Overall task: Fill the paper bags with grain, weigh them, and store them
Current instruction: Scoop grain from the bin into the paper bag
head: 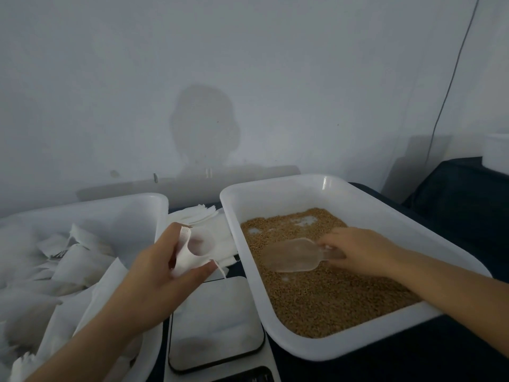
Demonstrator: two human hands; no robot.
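Grain: fills the right tub.
Left hand: fingers pinch a bag open.
Right hand: fingers grip the scoop.

A thin cable runs down the pale wall; at far right, a white container sits on dark cloth.

A scale is set on the tabletop between the left tub and the right tub. Filled bags are held in the left tub; grain and a scoop are contained in the right. Empty bags are stacked behind the scale.
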